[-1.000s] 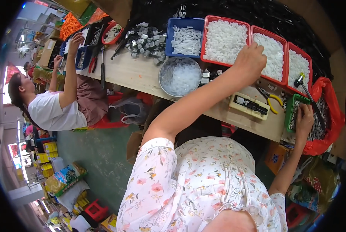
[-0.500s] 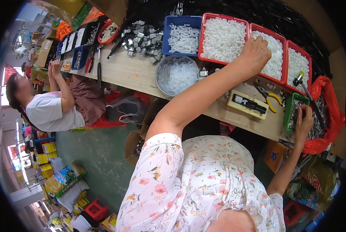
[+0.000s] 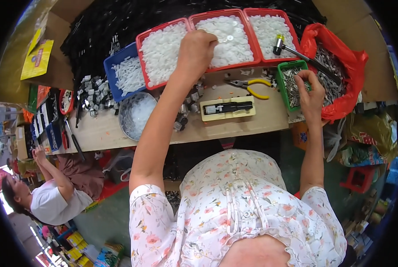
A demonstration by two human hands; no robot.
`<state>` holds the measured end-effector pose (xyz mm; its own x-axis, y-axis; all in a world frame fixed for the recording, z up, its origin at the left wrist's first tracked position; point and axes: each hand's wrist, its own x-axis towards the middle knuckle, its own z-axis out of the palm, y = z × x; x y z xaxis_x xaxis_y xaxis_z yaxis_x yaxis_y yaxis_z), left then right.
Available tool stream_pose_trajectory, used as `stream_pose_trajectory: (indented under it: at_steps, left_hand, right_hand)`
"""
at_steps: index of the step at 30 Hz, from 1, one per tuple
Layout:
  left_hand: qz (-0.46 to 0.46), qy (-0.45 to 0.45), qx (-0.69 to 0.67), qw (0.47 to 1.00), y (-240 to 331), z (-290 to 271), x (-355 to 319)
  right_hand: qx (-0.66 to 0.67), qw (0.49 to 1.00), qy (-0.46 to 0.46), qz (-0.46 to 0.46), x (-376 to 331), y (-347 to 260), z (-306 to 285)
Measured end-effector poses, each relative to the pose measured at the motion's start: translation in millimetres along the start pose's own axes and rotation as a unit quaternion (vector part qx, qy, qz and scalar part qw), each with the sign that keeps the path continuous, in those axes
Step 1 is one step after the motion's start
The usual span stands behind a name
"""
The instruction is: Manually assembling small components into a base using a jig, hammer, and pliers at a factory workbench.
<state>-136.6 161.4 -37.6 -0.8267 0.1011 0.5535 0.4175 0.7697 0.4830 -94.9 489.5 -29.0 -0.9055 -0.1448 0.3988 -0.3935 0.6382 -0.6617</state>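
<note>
My left hand (image 3: 196,52) reaches over the left side of the middle red bin (image 3: 255,44), which is full of small white plastic pieces. Its fingers are pinched together at the pieces; whatever they hold is hidden. At the green tray (image 3: 292,108) of small metal pins (image 3: 291,84), my right hand (image 3: 313,92) has thumb and fingers curled together over the tray's right side. I cannot make out what is between them. Between the two arms, a cream block (image 3: 210,116) lies on the table, with a black and metal part (image 3: 232,107) set in it.
Yellow-handled pliers (image 3: 257,88) lie behind the block. A hammer (image 3: 308,58) rests across a red bag (image 3: 354,89) of metal parts. A blue bin (image 3: 114,84), metal bowl (image 3: 134,115) and loose metal parts (image 3: 92,94) stand left. Another person (image 3: 52,196) sits farther left.
The whole view has turned, so the bins appear farther left. My left hand stays at the middle red bin and my right hand at the green tray, its fingers shifted slightly.
</note>
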Motion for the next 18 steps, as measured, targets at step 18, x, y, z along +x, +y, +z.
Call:
stream_pose_trajectory:
  at_steps: [18]
  left_hand:
    - [-0.395, 0.010, -0.506, 0.767, 90.7, -11.4, -62.3]
  right_hand:
    - [0.208, 0.968, -0.059, -0.128, 4.4, -78.8, 81.1]
